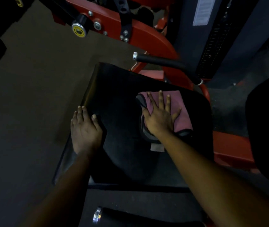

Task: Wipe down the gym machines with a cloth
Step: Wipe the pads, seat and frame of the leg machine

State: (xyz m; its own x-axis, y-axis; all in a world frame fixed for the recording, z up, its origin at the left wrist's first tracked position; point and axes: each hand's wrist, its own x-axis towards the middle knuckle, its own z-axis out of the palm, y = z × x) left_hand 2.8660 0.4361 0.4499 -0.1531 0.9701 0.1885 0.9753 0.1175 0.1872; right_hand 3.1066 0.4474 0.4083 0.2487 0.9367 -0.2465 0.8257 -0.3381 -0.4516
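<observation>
You are at the red steel machine [140,38], a frame of painted plate and tube with bolted joints, and the step in hand looks like wiping its seat pad [122,95]. The pad is a broad, rounded-corner slab of smooth black vinyl with a faint sheen along its left edge. The cloth [179,102], soft, pink and folded with a grey hem, lies on the pad's right half. Your right hand [159,118] presses it flat, fingers straight and spread, gripping nothing. Your left hand [85,128] rests on the pad's left edge, fingers extended and thumb on top, as if bracing. Next, likely sweep the cloth left across the bare vinyl, then over the foam-sleeved handle [160,60] beyond.
</observation>
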